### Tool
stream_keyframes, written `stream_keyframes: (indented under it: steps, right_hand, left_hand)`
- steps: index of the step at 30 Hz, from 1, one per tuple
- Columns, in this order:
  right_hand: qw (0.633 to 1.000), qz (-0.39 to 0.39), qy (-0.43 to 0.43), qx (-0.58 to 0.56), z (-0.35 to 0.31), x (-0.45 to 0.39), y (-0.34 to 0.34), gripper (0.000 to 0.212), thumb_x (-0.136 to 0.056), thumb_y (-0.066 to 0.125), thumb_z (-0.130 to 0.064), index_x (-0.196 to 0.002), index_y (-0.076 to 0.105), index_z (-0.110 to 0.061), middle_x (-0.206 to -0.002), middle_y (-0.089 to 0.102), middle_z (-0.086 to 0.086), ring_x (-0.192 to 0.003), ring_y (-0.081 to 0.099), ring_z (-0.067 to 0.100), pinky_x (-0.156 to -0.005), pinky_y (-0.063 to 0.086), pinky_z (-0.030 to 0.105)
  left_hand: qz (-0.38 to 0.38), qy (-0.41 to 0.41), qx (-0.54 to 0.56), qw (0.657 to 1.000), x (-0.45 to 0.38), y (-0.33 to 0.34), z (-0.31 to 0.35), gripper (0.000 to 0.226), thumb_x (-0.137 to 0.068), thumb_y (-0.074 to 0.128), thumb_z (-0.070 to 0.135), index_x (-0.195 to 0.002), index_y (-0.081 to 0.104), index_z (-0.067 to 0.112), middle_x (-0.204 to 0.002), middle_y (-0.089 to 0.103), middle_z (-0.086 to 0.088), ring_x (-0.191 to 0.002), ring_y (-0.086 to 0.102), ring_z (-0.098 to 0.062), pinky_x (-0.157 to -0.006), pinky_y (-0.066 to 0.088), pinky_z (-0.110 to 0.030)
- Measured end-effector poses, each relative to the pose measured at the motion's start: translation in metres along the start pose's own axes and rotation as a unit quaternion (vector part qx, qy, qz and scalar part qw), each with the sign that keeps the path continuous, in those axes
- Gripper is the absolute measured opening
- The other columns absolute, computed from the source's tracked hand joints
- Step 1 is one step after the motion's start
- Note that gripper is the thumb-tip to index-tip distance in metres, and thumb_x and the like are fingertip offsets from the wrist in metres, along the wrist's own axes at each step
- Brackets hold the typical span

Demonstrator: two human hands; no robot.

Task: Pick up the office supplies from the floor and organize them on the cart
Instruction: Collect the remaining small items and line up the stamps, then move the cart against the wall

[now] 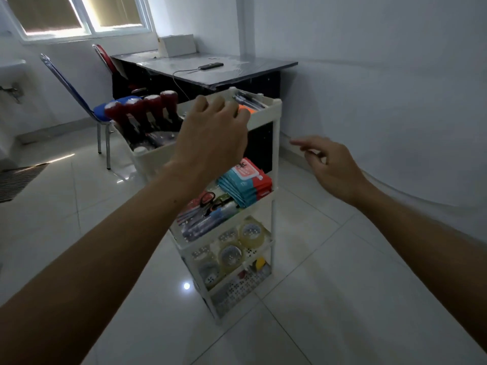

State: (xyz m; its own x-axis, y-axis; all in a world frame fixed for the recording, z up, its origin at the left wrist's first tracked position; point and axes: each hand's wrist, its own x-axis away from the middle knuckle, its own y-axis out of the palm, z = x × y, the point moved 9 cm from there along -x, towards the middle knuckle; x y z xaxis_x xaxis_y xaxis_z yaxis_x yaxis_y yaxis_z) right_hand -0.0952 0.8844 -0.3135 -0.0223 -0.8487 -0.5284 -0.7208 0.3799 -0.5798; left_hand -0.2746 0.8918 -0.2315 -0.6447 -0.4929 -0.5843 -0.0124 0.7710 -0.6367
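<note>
**Four-tier cart loaded with office supplies, both hands raised beside it**

The white plastic cart (275, 143) stands on a glossy tiled floor (329, 299) and serves as landmark. Left of the cart stands a blue-seated chair (101, 113) with a chrome frame. In the cart's top tray, at the left end, four red-handled stamps (143, 111) stand upright in a row above dark flat packs; at the right end lie packaged pens (249, 100) and an orange item (246, 109). The left hand (210, 143) hovers over the middle of this tray, fingers loosely spread and bent, holding nothing; whether it touches the rim cannot be told. The second tier holds scissors (208, 200) with dark handles, more pens, and a stack of teal and red packets (247, 185); their printing is too blurred to read. The third tier holds clear tape rolls (230, 255). The perforated bottom tier holds small items, one yellow. Behind the cart stands a dark worktop (237, 72) carrying a phone (210, 66) on a cable and a white box (178, 45). Right of the cart, the right hand (332, 167) hangs in the air, fingers relaxed and apart, empty.
</note>
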Motion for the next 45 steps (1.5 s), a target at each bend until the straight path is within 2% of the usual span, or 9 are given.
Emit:
stream_keyframes:
  steps: [5, 8, 12, 20, 26, 32, 37, 41, 45]
  right_hand:
    - [0.997, -0.02, 0.07, 0.006, 0.028, 0.097, -0.015, 0.037, -0.101, 0.048, -0.007, -0.133, 0.061, -0.018, -0.122, 0.058, -0.009, -0.109, 0.056, 0.005, -0.081, 0.035, -0.002]
    - [0.996, -0.042, 0.075, 0.018, 0.026, 0.147, -0.018, 0.039, -0.101, 0.049, -0.011, -0.138, 0.057, -0.019, -0.136, 0.057, -0.005, -0.121, 0.053, 0.008, -0.095, 0.039, 0.013]
    - [0.994, -0.069, 0.078, 0.03, -0.004, 0.216, -0.022, 0.041, -0.101, 0.051, -0.016, -0.142, 0.052, -0.019, -0.14, 0.055, -0.002, -0.124, 0.051, 0.011, -0.104, 0.04, 0.029]
    - [0.992, -0.093, 0.076, 0.036, -0.061, 0.302, -0.024, 0.044, -0.101, 0.052, -0.024, -0.144, 0.047, -0.024, -0.142, 0.05, -0.001, -0.128, 0.048, 0.011, -0.106, 0.04, 0.032]
    - [0.989, -0.101, 0.101, 0.023, -0.072, 0.285, 0.003, 0.045, -0.101, 0.052, -0.028, -0.145, 0.045, -0.023, -0.141, 0.051, 0.003, -0.126, 0.049, 0.014, -0.097, 0.04, 0.03]
    - [0.982, -0.009, 0.158, -0.105, -0.087, 0.228, 0.012, 0.041, -0.102, 0.052, -0.017, -0.142, 0.049, -0.01, -0.141, 0.053, 0.006, -0.125, 0.05, 0.018, -0.093, 0.037, 0.024]
    - [0.964, 0.037, 0.177, -0.195, -0.065, 0.229, 0.017, 0.036, -0.101, 0.052, -0.02, -0.136, 0.055, -0.013, -0.131, 0.058, 0.001, -0.113, 0.054, 0.012, -0.093, 0.05, 0.033]
    - [0.963, 0.03, 0.16, -0.217, -0.036, 0.199, 0.014, 0.034, -0.101, 0.053, -0.023, -0.135, 0.056, -0.015, -0.12, 0.059, -0.005, -0.11, 0.057, 0.011, -0.086, 0.047, 0.028]
    - [0.978, -0.004, 0.122, -0.168, -0.011, 0.129, 0.01, 0.041, -0.1, 0.054, -0.029, -0.14, 0.051, -0.017, -0.129, 0.056, -0.003, -0.122, 0.051, 0.013, -0.093, 0.042, 0.028]
  left_hand:
    - [-0.02, -0.004, 0.085, 0.996, 0.069, -0.006, 0.076, 0.023, -0.095, 0.049, 0.03, -0.102, 0.063, 0.013, -0.098, 0.067, -0.008, -0.091, 0.061, -0.029, -0.083, 0.043, -0.042]
    - [-0.07, -0.039, 0.115, 0.99, 0.129, -0.009, 0.1, 0.027, -0.095, 0.049, 0.033, -0.107, 0.062, 0.013, -0.11, 0.068, -0.009, -0.099, 0.062, -0.027, -0.087, 0.042, -0.04]
    - [-0.103, -0.073, 0.135, 0.983, 0.207, -0.038, 0.114, 0.031, -0.096, 0.046, 0.038, -0.114, 0.061, 0.017, -0.113, 0.067, -0.002, -0.104, 0.061, -0.021, -0.094, 0.041, -0.037]
    - [-0.153, -0.151, 0.185, 0.959, 0.318, -0.097, 0.12, 0.029, -0.096, 0.047, 0.043, -0.11, 0.059, 0.021, -0.101, 0.067, 0.004, -0.09, 0.061, -0.016, -0.087, 0.043, -0.037]
    - [-0.193, -0.177, 0.191, 0.946, 0.362, -0.092, 0.094, 0.032, -0.097, 0.047, 0.045, -0.119, 0.056, 0.023, -0.11, 0.065, 0.005, -0.096, 0.062, -0.014, -0.09, 0.046, -0.035]
    - [-0.186, -0.231, 0.214, 0.931, 0.353, -0.091, 0.033, 0.039, -0.097, 0.053, 0.042, -0.127, 0.054, 0.019, -0.113, 0.067, 0.002, -0.093, 0.064, -0.014, -0.085, 0.054, -0.038]
    - [-0.183, -0.232, 0.253, 0.921, 0.313, -0.073, 0.035, 0.032, -0.097, 0.054, 0.038, -0.12, 0.06, 0.017, -0.11, 0.066, -0.001, -0.095, 0.061, -0.014, -0.083, 0.054, -0.038]
    - [-0.124, -0.323, 0.342, 0.873, 0.281, -0.044, 0.028, 0.033, -0.097, 0.054, 0.037, -0.121, 0.059, 0.016, -0.114, 0.064, -0.002, -0.101, 0.06, -0.015, -0.086, 0.053, -0.038]
    - [-0.06, -0.465, 0.442, 0.765, 0.255, -0.007, 0.005, 0.047, -0.1, 0.051, 0.038, -0.136, 0.047, 0.008, -0.123, 0.057, -0.006, -0.093, 0.055, -0.013, -0.079, 0.045, -0.031]
